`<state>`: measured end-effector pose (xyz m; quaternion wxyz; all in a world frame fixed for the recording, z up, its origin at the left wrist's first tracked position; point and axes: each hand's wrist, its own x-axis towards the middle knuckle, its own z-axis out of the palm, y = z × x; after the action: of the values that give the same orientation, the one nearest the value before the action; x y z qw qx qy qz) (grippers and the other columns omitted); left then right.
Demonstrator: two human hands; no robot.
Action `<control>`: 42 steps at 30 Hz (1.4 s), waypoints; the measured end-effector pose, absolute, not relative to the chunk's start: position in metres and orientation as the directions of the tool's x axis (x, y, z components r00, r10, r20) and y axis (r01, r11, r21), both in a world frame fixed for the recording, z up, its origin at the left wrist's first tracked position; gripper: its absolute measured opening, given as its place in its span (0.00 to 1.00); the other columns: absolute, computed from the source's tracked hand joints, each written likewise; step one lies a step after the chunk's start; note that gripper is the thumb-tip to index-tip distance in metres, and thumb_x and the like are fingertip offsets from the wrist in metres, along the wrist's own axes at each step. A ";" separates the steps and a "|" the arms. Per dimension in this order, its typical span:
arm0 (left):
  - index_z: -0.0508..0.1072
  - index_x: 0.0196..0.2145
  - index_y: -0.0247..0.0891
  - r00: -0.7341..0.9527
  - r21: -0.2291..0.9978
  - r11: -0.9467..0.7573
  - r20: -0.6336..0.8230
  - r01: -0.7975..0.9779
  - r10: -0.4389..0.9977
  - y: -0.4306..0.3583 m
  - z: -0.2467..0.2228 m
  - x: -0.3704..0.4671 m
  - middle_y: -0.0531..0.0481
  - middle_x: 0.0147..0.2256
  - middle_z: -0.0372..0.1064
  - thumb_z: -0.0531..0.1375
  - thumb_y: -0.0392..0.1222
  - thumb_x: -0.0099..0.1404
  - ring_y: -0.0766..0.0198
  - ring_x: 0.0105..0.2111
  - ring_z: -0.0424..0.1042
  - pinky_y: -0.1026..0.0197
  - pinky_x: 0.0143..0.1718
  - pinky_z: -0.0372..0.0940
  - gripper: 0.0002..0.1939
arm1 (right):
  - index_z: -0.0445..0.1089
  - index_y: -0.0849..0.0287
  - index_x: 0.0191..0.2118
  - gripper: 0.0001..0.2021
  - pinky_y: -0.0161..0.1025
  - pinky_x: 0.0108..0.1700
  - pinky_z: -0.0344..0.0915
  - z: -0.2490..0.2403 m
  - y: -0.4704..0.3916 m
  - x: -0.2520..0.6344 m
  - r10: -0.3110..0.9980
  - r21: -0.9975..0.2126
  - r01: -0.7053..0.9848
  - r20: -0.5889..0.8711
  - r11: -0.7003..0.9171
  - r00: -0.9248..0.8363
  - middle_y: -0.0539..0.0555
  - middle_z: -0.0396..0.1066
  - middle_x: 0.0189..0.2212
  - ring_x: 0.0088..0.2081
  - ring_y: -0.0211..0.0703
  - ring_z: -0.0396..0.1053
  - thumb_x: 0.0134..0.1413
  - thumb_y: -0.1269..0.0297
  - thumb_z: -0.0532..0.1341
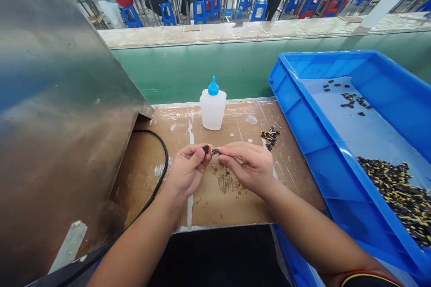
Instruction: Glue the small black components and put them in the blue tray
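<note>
Over the middle of the cardboard-covered bench, my left hand (pixel 189 166) pinches a small dark flat piece (pixel 205 148) between thumb and fingers. My right hand (pixel 251 163) meets it from the right, its fingertips closed on a small black-and-yellow part (pixel 216 151). The two pieces meet or nearly touch between my fingertips; whether they are joined I cannot tell. Just beyond my hands stands a translucent white squeeze bottle (pixel 213 110) with a blue nozzle cap. To the right of my right hand lies a small pile of black-and-yellow parts (pixel 270 136).
A blue crate (pixel 303 134) at the right holds a heap of black-and-yellow parts (pixel 397 193). At the left stands a metal housing (pixel 67 98), with a black cable (pixel 164 157) beside it. A green belt (pixel 242 67) runs behind the bench; several people sit farther back.
</note>
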<state>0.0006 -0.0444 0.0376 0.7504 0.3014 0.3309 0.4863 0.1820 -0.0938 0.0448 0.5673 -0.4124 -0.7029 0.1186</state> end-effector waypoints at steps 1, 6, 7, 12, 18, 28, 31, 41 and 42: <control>0.84 0.26 0.43 0.314 0.774 0.345 -0.199 -0.530 0.928 -0.045 0.037 0.001 0.51 0.33 0.83 0.85 0.49 0.42 0.70 0.30 0.79 0.70 0.36 0.77 0.18 | 0.82 0.49 0.49 0.07 0.42 0.44 0.84 0.046 -0.094 0.181 0.705 -0.620 0.455 0.709 0.639 -0.024 0.52 0.85 0.43 0.42 0.45 0.84 0.69 0.67 0.68; 0.84 0.25 0.42 0.334 0.764 0.353 -0.191 -0.540 0.923 -0.045 0.037 0.003 0.52 0.33 0.84 0.85 0.47 0.42 0.72 0.30 0.79 0.73 0.36 0.76 0.18 | 0.82 0.51 0.49 0.08 0.39 0.44 0.84 0.048 -0.094 0.179 0.665 -0.571 0.475 0.746 0.669 -0.039 0.53 0.85 0.44 0.42 0.44 0.85 0.69 0.69 0.69; 0.84 0.25 0.42 0.335 0.766 0.348 -0.184 -0.540 0.924 -0.046 0.037 0.003 0.52 0.33 0.84 0.85 0.47 0.43 0.73 0.30 0.79 0.73 0.36 0.76 0.17 | 0.82 0.51 0.49 0.08 0.38 0.43 0.84 0.048 -0.094 0.179 0.662 -0.566 0.479 0.748 0.671 -0.042 0.53 0.85 0.44 0.41 0.44 0.85 0.68 0.70 0.69; 0.84 0.26 0.42 0.328 0.794 0.315 -0.155 -0.520 0.932 -0.046 0.037 0.003 0.51 0.34 0.84 0.84 0.48 0.45 0.72 0.31 0.79 0.72 0.38 0.76 0.17 | 0.82 0.48 0.50 0.10 0.39 0.44 0.84 0.049 -0.094 0.180 0.680 -0.583 0.482 0.732 0.655 -0.039 0.51 0.85 0.43 0.41 0.44 0.84 0.69 0.69 0.68; 0.84 0.26 0.42 0.304 0.818 0.289 -0.148 -0.497 0.941 -0.046 0.034 0.003 0.50 0.35 0.83 0.84 0.50 0.46 0.69 0.31 0.78 0.67 0.38 0.76 0.17 | 0.82 0.49 0.49 0.10 0.40 0.45 0.84 0.049 -0.094 0.179 0.688 -0.599 0.464 0.725 0.652 -0.032 0.51 0.85 0.43 0.41 0.44 0.84 0.68 0.70 0.68; 0.85 0.26 0.42 0.314 0.830 0.243 -0.087 -0.502 0.945 -0.047 0.037 0.004 0.49 0.36 0.83 0.83 0.48 0.48 0.67 0.34 0.79 0.63 0.44 0.76 0.15 | 0.81 0.50 0.49 0.10 0.42 0.47 0.84 0.049 -0.096 0.177 0.663 -0.575 0.469 0.748 0.671 -0.030 0.54 0.84 0.45 0.44 0.46 0.84 0.69 0.72 0.67; 0.84 0.26 0.42 0.299 0.834 0.235 -0.089 -0.499 0.950 -0.048 0.036 0.004 0.49 0.36 0.82 0.84 0.49 0.47 0.65 0.35 0.80 0.60 0.45 0.77 0.16 | 0.81 0.49 0.50 0.11 0.43 0.48 0.84 0.049 -0.097 0.176 0.677 -0.598 0.442 0.735 0.668 -0.029 0.53 0.84 0.46 0.45 0.46 0.84 0.69 0.72 0.66; 0.86 0.28 0.43 0.288 0.852 0.116 0.043 -0.511 0.957 -0.048 0.034 0.004 0.48 0.37 0.83 0.82 0.45 0.52 0.64 0.37 0.83 0.64 0.45 0.78 0.11 | 0.80 0.53 0.49 0.10 0.41 0.48 0.84 0.049 -0.099 0.172 0.644 -0.552 0.504 0.765 0.664 -0.011 0.55 0.84 0.45 0.44 0.45 0.84 0.68 0.75 0.67; 0.86 0.29 0.43 0.279 0.855 0.080 0.077 -0.512 0.957 -0.049 0.033 0.004 0.48 0.38 0.83 0.81 0.44 0.54 0.64 0.38 0.83 0.64 0.46 0.78 0.09 | 0.80 0.54 0.49 0.10 0.41 0.48 0.84 0.049 -0.099 0.171 0.633 -0.538 0.518 0.774 0.665 -0.007 0.56 0.84 0.45 0.44 0.45 0.84 0.68 0.75 0.67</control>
<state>0.0039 -0.0488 0.0326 0.6840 0.4144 0.2689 0.5369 0.1714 -0.0994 0.0490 0.5755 -0.4062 -0.7080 0.0500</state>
